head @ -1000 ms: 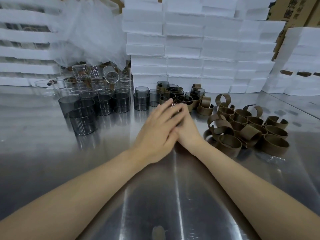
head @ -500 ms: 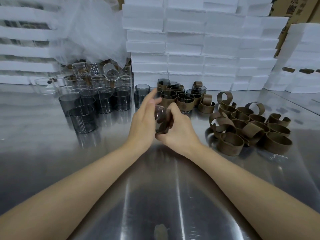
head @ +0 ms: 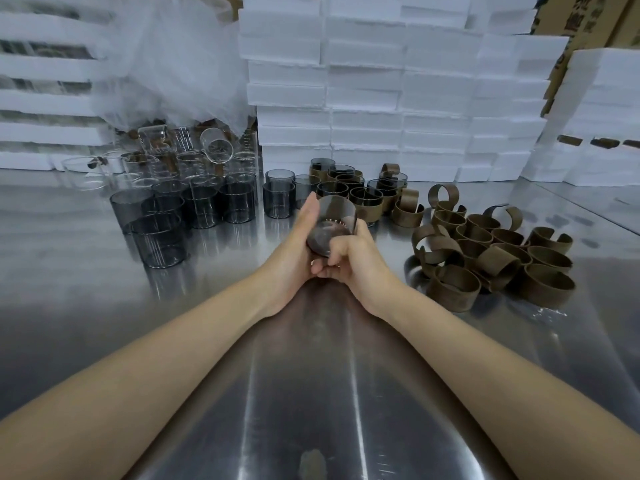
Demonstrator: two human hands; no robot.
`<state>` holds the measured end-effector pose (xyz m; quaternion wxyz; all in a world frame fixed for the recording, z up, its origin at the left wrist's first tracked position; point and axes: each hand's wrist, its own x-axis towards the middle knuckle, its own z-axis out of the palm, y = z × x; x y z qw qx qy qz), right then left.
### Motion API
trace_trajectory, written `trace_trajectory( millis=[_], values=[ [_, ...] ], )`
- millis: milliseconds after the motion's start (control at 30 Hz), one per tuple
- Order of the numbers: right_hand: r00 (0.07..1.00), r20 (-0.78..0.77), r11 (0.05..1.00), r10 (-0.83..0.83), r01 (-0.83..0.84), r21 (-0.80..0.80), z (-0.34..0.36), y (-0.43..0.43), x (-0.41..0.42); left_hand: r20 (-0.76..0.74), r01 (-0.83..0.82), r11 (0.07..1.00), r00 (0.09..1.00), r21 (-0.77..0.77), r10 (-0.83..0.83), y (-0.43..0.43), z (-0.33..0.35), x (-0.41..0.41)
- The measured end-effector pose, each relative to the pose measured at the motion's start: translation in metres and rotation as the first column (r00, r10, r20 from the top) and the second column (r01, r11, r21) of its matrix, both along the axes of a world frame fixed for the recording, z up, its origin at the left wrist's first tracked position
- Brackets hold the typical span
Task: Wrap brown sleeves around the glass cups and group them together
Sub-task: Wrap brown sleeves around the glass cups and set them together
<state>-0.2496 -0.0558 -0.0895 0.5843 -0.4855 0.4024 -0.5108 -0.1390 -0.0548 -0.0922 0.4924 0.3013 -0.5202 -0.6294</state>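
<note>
One glass cup (head: 330, 223), lifted and tipped base-forward since a second before, lay against the flat-fingered left hand (head: 294, 249), right hand (head: 358, 259) curled round it; sleeve unseen, grouping pending.

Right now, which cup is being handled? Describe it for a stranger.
On the steel table, the left hand and right hand meet at centre. Between them is a smoky glass cup, held tipped with its base toward the camera, unlike the upright cups behind.
</note>
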Motion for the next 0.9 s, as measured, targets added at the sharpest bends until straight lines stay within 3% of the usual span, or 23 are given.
trace_trajectory(
  millis=[133, 200, 233, 267, 300, 333, 400, 467, 533, 600, 800, 867, 900],
  values=[
    [0.975, -0.221, 1.000, 0.010, -0.004, 0.028, 0.007, -0.003, -0.004, -0.018, 0.003, 0.999, 1.000, -0.038, -0.003, -0.003, -0.010, 0.003],
    [0.866, -0.500, 0.997, -0.032, -0.007, -0.077, 0.011, -0.005, -0.009, -0.091, -0.039, 0.999, 0.995, -0.007, 0.038, -0.004, -0.010, 0.002],
    [0.709, -0.696, 0.981, -0.115, -0.027, -0.190, 0.013, -0.006, -0.013, -0.132, -0.068, 0.997, 0.989, 0.022, 0.071, -0.005, -0.009, 0.002],
    [0.476, -0.845, 0.949, -0.244, -0.062, -0.309, 0.013, -0.006, -0.018, -0.157, -0.093, 0.994, 0.983, 0.054, 0.100, -0.006, -0.009, 0.002],
    [0.246, -0.888, 0.904, -0.388, -0.087, -0.419, 0.014, -0.007, -0.024, -0.156, -0.111, 0.991, 0.980, 0.075, 0.122, -0.006, -0.010, 0.002],
    [0.090, -0.869, 0.865, -0.487, -0.089, -0.494, 0.017, -0.007, -0.030, -0.141, -0.126, 0.989, 0.980, 0.082, 0.137, -0.005, -0.009, 0.002],
    [-0.092, -0.830, 0.835, -0.550, -0.033, -0.550, 0.023, -0.010, -0.045, -0.124, -0.147, 0.985, 0.980, 0.089, 0.158, -0.003, -0.008, 0.002],
    [-0.233, -0.862, 0.877, -0.450, 0.066, -0.475, 0.028, -0.014, -0.060, -0.112, -0.153, 0.984, 0.980, 0.095, 0.164, -0.003, -0.009, 0.002],
    [-0.270, -0.922, 0.930, -0.277, 0.167, -0.328, 0.029, -0.014, -0.071, -0.105, -0.148, 0.985, 0.982, 0.095, 0.157, -0.004, -0.009, 0.002],
    [-0.275, -0.936, 0.944, -0.219, 0.182, -0.274, 0.027, -0.013, -0.074, -0.124, -0.146, 0.984, 0.980, 0.099, 0.157, -0.005, -0.009, 0.003],
    [-0.231, -0.784, 0.800, -0.576, 0.037, -0.598, 0.024, -0.017, -0.068, -0.049, -0.234, 0.970, 0.970, 0.074, 0.238, -0.005, -0.009, 0.005],
    [-0.159, -0.674, 0.681, -0.722, 0.010, -0.732, 0.024, -0.019, -0.068, -0.033, -0.265, 0.962, 0.963, 0.061, 0.267, -0.004, -0.008, 0.005],
    [-0.078, -0.637, 0.637, -0.767, 0.024, -0.770, 0.025, -0.019, -0.068, -0.027, -0.280, 0.959, 0.959, 0.050, 0.282, -0.004, -0.008, 0.005]
  ],
)
